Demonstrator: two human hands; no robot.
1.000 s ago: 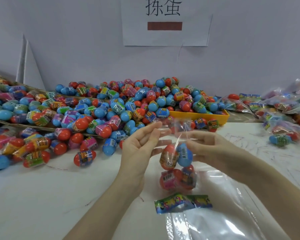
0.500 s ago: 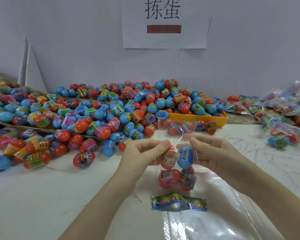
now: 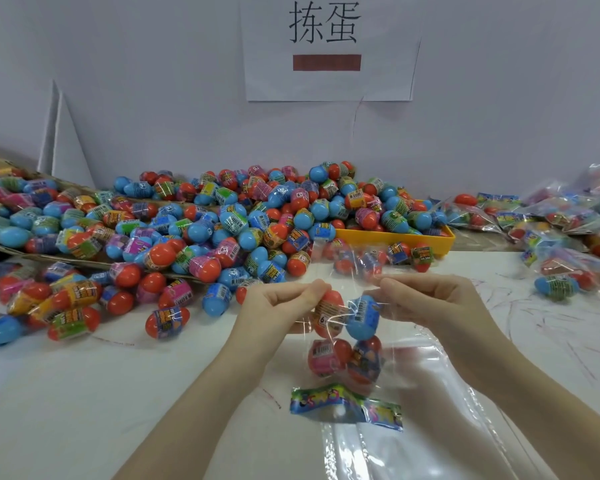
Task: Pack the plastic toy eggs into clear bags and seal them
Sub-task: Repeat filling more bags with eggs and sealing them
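— Bag in hand? Where?

— Near centre, held up over the white table (image 3: 84,393). Clear bag (image 3: 347,299) pinched at its upper part by both hands: left hand (image 3: 278,306) with fingertips pressed together on the left edge, right hand (image 3: 426,303) pinching the right edge. Four eggs (image 3: 343,337) inside, two above, two below, with the printed header card (image 3: 343,403) hanging at the bottom.

— Sealed yet?

— Hard to tell; film above the fingers looks loose, so probably mid-seal.

— Done so far?

— A heap of filled bags (image 3: 568,230) far right.

— Left to do?

— Plenty. Large pile of loose eggs (image 3: 194,237) far left and centre, spilling out of a yellow tray (image 3: 440,242). Stack of empty bags (image 3: 430,427) near right, ready for more.
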